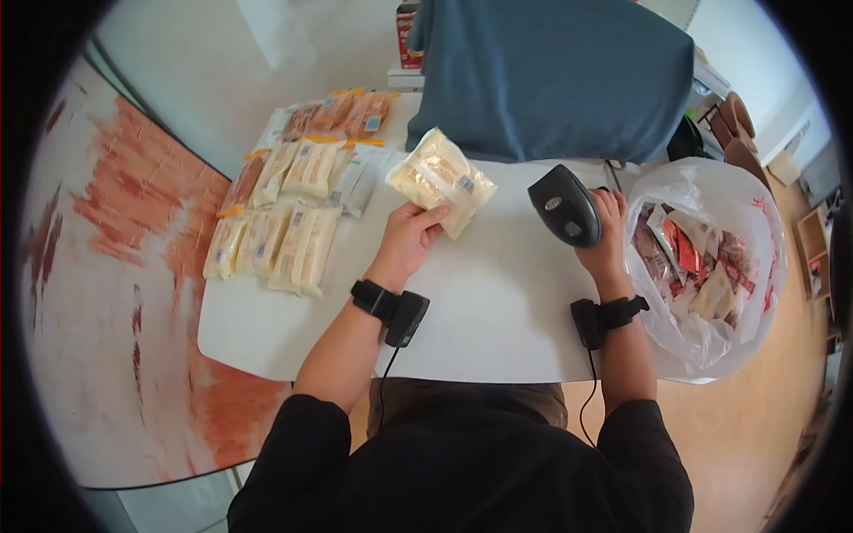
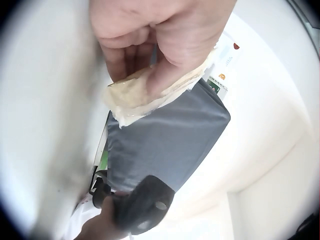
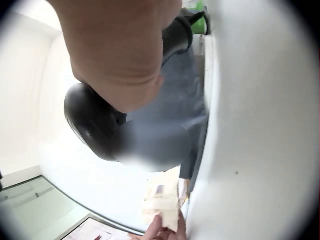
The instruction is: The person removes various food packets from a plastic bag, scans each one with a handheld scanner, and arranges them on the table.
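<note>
My left hand pinches a cream-coloured sealed food packet near its lower edge, thumb on top. In the head view the packet is held over the white table with a small printed label showing. The left wrist view has the packet gripped between thumb and fingers. On the right, my right hand grips a black handheld barcode scanner by its handle. Its broad head points up and left, apart from the packet. In the right wrist view the hand hides much of the scanner.
Several pale packets lie in rows at the table's left, with orange-edged packets behind. A grey-blue cloth covers something at the back. At the right stands a clear plastic bag holding mixed small packs. The table is white.
</note>
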The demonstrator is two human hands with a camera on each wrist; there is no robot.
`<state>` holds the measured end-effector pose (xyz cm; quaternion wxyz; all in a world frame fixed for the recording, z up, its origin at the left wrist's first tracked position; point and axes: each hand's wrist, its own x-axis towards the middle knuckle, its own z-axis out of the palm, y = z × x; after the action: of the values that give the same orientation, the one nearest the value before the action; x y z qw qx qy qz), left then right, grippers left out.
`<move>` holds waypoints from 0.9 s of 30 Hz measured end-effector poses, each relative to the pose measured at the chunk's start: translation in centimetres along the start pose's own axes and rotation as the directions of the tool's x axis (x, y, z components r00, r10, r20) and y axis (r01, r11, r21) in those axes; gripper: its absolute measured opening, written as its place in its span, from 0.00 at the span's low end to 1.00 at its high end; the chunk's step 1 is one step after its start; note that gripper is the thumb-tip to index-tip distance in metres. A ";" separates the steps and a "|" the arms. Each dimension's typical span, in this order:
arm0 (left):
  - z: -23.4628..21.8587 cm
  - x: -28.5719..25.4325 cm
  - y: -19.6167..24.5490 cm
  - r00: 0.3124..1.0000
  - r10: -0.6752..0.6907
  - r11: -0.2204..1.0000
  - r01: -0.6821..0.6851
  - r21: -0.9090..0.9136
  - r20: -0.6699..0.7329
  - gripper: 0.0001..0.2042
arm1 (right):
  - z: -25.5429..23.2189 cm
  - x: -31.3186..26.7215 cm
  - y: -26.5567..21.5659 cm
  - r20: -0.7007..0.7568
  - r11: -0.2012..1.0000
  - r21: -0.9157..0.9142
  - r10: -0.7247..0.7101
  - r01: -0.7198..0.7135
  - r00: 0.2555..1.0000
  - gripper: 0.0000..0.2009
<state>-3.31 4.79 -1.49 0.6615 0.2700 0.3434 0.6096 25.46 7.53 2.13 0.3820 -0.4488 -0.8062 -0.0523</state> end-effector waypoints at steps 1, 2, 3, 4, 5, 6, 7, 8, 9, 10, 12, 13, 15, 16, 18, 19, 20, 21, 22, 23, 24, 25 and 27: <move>0.0 -0.1 0.1 1.000 -0.015 1.000 0.015 -0.001 -0.005 0.13 | -0.5 0.1 -0.5 -0.015 0.999 0.032 -0.013 0.013 1.000 0.19; 0.1 -0.2 0.2 0.999 -0.030 1.000 0.030 -0.004 -0.013 0.14 | -0.9 0.2 -1.1 -0.027 0.997 0.065 -0.028 0.030 0.999 0.18; 0.2 -0.3 0.4 0.999 -0.045 0.999 0.045 -0.024 -0.009 0.14 | -1.3 0.5 -1.8 -0.037 0.997 0.035 -0.070 0.071 0.997 0.16; 0.3 -0.5 0.5 0.998 -0.059 0.997 0.059 -0.043 -0.005 0.14 | -1.3 0.5 -1.9 -0.014 0.996 0.022 -0.088 0.088 0.996 0.15; 0.4 -0.5 0.7 0.997 -0.073 0.995 0.073 -0.061 -0.002 0.15 | -1.2 0.5 -1.8 0.010 0.994 0.010 -0.105 0.105 0.994 0.14; 0.4 -0.4 0.7 0.997 -0.075 0.996 0.075 -0.039 -0.001 0.15 | -1.1 0.4 -1.9 0.036 0.993 0.000 -0.121 0.121 0.992 0.13; 0.1 -0.3 0.6 0.997 -0.079 0.997 0.079 -0.019 -0.001 0.16 | -1.0 0.4 -2.0 0.047 0.994 0.023 -0.108 0.107 0.993 0.12; 0.0 -0.3 0.5 0.997 -0.083 0.997 0.083 -0.002 -0.002 0.17 | -0.9 0.4 -2.1 0.054 0.994 0.031 -0.103 0.102 0.993 0.12; 0.0 -0.3 0.5 0.997 -0.081 0.997 0.081 -0.002 0.005 0.17 | -0.8 0.4 -2.0 0.063 0.994 0.038 -0.101 0.099 0.993 0.12; 0.0 -0.3 0.5 0.997 -0.079 0.997 0.079 -0.004 0.010 0.17 | -0.8 0.3 -2.0 0.074 0.994 0.046 -0.101 0.097 0.992 0.12; -0.1 -0.4 0.4 0.997 -0.075 0.997 0.075 -0.007 0.018 0.18 | -0.4 0.1 -1.9 0.096 0.993 0.059 -0.112 0.106 0.989 0.11; -0.2 -0.3 0.4 0.997 -0.073 0.997 0.073 -0.006 0.021 0.18 | -0.2 0.0 -1.9 0.106 0.991 0.066 -0.119 0.112 0.987 0.11; -0.2 -0.3 0.5 0.997 -0.077 0.997 0.077 -0.006 0.021 0.18 | 0.0 -0.1 -2.0 0.127 0.991 0.069 -0.121 0.113 0.985 0.11; -0.1 -0.4 0.6 0.996 -0.083 0.996 0.083 -0.007 0.017 0.18 | 0.1 -0.2 -2.1 0.138 0.991 0.070 -0.121 0.112 0.983 0.11; -0.1 -0.5 0.6 0.996 -0.091 0.996 0.092 -0.002 0.022 0.17 | 0.1 -0.2 -2.2 0.149 0.991 0.077 -0.123 0.112 0.981 0.11; -0.1 -0.4 0.6 0.995 -0.092 0.996 0.092 0.004 0.030 0.17 | 0.1 -0.2 -2.3 0.154 0.990 0.079 -0.124 0.113 0.980 0.11; -0.2 -0.5 0.6 0.995 -0.093 0.996 0.093 0.010 0.038 0.17 | 0.1 -0.2 -2.3 0.158 0.991 0.078 -0.124 0.113 0.980 0.11; -0.3 -0.4 0.5 0.995 -0.092 0.996 0.092 0.020 0.037 0.17 | 0.1 -0.3 -2.2 0.161 0.991 0.075 -0.125 0.114 0.979 0.11; -0.5 -0.3 0.4 0.995 -0.089 0.996 0.088 0.030 0.036 0.17 | 0.2 -0.2 -2.2 0.163 0.991 0.073 -0.127 0.116 0.979 0.11; -0.5 -0.2 0.3 0.996 -0.085 0.996 0.083 0.039 0.035 0.17 | 0.2 -0.2 -2.2 0.163 0.990 0.072 -0.131 0.121 0.978 0.11; -0.5 -0.1 0.3 0.996 -0.085 0.996 0.084 0.037 0.035 0.17 | 0.2 -0.2 -2.2 0.163 0.989 0.071 -0.137 0.126 0.977 0.11; -0.5 -0.1 0.3 0.996 -0.086 0.996 0.085 0.033 0.034 0.17 | 0.2 -0.3 -2.3 0.164 0.989 0.072 -0.142 0.132 0.976 0.11; -0.5 -0.3 0.3 0.995 -0.095 0.995 0.094 0.021 0.034 0.16 | 0.3 -0.3 -2.4 0.164 0.988 0.073 -0.145 0.135 0.976 0.11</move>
<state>-3.88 4.53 -1.49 0.6927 0.2704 0.3504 0.5694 23.58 6.07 2.39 0.3215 -0.3816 -0.8664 -0.0161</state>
